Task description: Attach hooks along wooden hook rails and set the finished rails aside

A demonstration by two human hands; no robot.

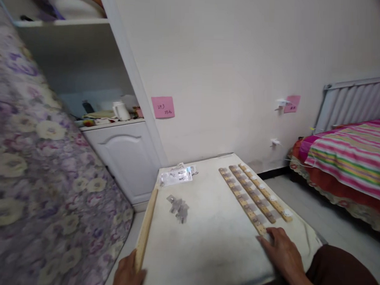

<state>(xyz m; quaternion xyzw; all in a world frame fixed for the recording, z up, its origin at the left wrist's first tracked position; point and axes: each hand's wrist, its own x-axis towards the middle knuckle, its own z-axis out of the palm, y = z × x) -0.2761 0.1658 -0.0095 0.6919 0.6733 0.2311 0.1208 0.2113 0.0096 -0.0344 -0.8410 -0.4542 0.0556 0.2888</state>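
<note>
My left hand (128, 272) is closed round the near end of a bare wooden strip (147, 228), which lies along the table's left edge. On the right, the thumb and fingers of my right hand (281, 249) straddle the near end of another wooden strip (242, 201) with small translucent pieces along it. Beside that one lies a second strip with similar pieces (253, 194), then a third strip (264, 191) carrying round white pieces. A small pile of grey translucent pieces (178, 208) sits left of the table's middle.
Clear plastic packets (176, 176) lie at the back left of the white table (205, 243). A floral curtain (60, 188) hangs at the left, beside a white cabinet (127, 157). Wall sockets with plugs (274, 142) and a bed (358, 152) are at the right.
</note>
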